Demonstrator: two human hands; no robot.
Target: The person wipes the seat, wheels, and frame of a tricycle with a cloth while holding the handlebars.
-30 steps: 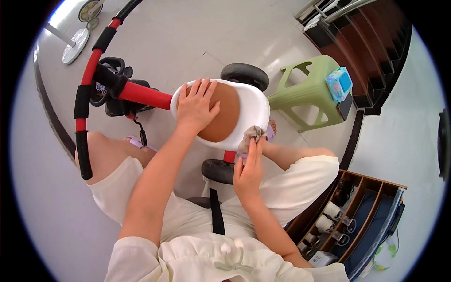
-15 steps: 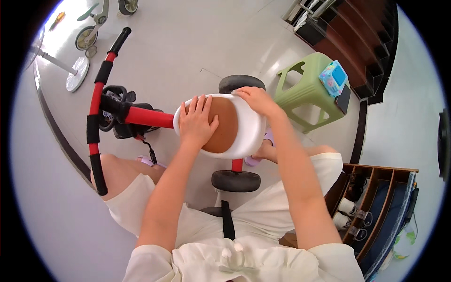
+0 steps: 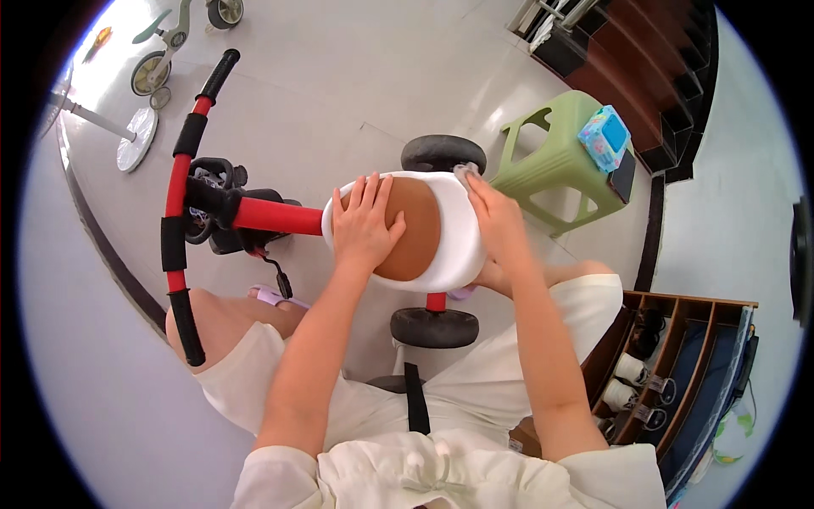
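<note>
Between my legs stands a child's tricycle with a red frame (image 3: 275,216), a white seat (image 3: 462,225) and a brown seat pad (image 3: 421,229). My left hand (image 3: 365,227) lies flat on the pad with its fingers spread. At the seat's right rim, my right hand (image 3: 502,225) is closed on a crumpled greyish wipe (image 3: 466,171), which touches the edge. Two black wheels (image 3: 443,153) flank the seat, one beyond it and one nearer me. The red and black handlebar (image 3: 175,204) stretches across the left side.
A green stool (image 3: 551,140) at the right carries a blue pack of wipes (image 3: 604,140) and a dark flat object (image 3: 623,178). Stairs (image 3: 623,72) rise behind it. A wooden shoe rack (image 3: 670,348) stands at lower right. A small scooter (image 3: 174,41) and a round white base (image 3: 137,140) are far left.
My right hand has slid along the seat's rim to the right and nearer me, and the wipe now shows. My left hand stays on the pad. The view has shifted slightly.
</note>
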